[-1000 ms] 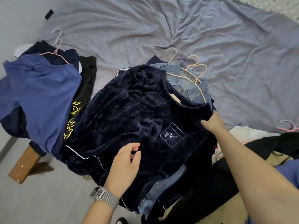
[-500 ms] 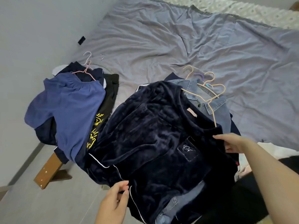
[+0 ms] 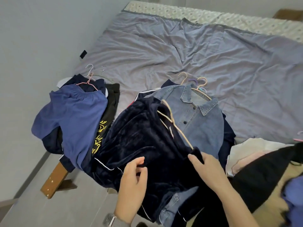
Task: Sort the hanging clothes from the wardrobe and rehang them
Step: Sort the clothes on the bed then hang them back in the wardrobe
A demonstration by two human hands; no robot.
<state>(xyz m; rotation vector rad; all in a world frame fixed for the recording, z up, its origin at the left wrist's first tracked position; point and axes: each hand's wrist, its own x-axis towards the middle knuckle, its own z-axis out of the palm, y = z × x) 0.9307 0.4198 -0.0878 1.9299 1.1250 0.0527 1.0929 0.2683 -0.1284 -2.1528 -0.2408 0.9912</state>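
While the dark navy velvet top (image 3: 144, 145) is pinched at its near edge by the left hand (image 3: 132, 185) | its shoulder is pinched by the right hand (image 3: 208, 169), nearer the thin beige wire hanger (image 3: 173, 123) | hanger's long axis runs up-left from that hand | garment lies beyond both hands on the grey bedsheet (image 3: 213, 54).

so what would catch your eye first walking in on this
First the dark velvet top spread at the bed's near edge, with both hands on it: the left hand pinches a fold, the right hand grips its shoulder. Behind it lies a denim shirt on a hanger, and to the left a blue garment tops another pile. The wrinkled grey sheet fills the rest.
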